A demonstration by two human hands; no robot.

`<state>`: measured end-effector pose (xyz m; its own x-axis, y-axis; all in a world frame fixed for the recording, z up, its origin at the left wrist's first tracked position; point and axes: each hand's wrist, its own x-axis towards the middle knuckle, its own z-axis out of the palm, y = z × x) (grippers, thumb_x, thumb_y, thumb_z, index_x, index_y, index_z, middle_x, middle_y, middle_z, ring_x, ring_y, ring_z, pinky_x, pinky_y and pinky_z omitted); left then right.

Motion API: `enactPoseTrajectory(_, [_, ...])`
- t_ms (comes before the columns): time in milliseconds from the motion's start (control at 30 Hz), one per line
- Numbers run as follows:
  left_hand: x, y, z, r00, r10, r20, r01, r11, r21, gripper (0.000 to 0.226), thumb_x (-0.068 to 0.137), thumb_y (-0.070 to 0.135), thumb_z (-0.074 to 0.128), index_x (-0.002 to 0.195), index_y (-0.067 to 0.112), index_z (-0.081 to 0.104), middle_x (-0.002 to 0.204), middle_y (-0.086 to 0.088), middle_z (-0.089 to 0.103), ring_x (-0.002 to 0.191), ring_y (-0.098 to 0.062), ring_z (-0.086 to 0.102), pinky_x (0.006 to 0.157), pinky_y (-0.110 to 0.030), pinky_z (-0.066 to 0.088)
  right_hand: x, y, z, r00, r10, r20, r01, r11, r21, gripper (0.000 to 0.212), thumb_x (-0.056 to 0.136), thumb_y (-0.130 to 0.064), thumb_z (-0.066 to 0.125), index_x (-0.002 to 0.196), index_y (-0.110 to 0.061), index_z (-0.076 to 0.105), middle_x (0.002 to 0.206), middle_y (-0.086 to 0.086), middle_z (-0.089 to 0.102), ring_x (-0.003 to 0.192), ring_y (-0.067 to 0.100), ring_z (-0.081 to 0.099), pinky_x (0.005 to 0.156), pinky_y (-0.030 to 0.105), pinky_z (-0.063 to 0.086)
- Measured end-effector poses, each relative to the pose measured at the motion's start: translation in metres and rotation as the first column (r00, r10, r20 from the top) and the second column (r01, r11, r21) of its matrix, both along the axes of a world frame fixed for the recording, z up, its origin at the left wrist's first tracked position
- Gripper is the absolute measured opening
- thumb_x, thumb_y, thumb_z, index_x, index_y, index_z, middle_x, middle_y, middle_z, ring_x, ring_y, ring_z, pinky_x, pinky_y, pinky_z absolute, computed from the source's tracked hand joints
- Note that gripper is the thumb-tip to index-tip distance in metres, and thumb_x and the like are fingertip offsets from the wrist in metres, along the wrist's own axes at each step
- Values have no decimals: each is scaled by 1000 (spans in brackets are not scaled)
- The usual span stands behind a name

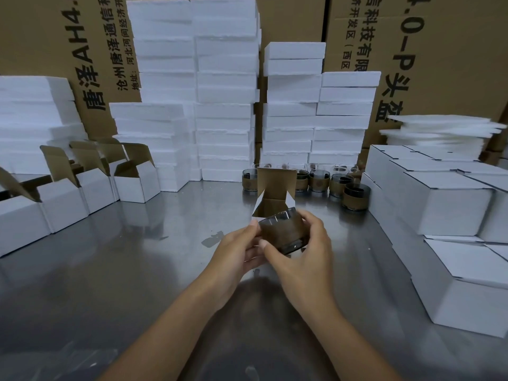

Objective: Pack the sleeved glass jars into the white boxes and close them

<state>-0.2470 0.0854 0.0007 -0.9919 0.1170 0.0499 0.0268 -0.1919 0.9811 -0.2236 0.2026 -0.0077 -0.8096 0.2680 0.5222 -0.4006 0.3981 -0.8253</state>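
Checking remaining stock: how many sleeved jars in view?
6 visible: one jar in the right hand, at the mouth of the open box the left hand holds; five more jars on the table behind. The flap may hide others.

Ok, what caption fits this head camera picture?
Left hand holds an open white box; right hand fits a sleeved glass jar into it.
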Motion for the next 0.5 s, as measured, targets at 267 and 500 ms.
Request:
enactPoseTrajectory(267, [0, 2, 1, 997, 46, 59, -48, 998, 44, 26, 95, 38, 46, 99, 20, 65, 99, -4, 72, 98, -22, 67, 88, -36, 54, -1, -1, -3, 998, -9, -57, 16, 994, 110, 74, 64, -33, 83, 115, -44, 30, 104, -37, 30, 107, 0, 33, 80, 8, 33])
enactPoseTrajectory(500, [5, 2, 4, 999, 36, 2, -36, 999, -27, 35, 94, 36, 47, 123, 20, 59, 118, -2, 64, 104, -21, 64, 87, -34, 55, 1, -1, -1, 997, 61, -45, -59, 998, 26, 72, 65, -26, 84, 117, -40, 36, 113, -18, 45, 112, 9, 45, 91, 29, 50])
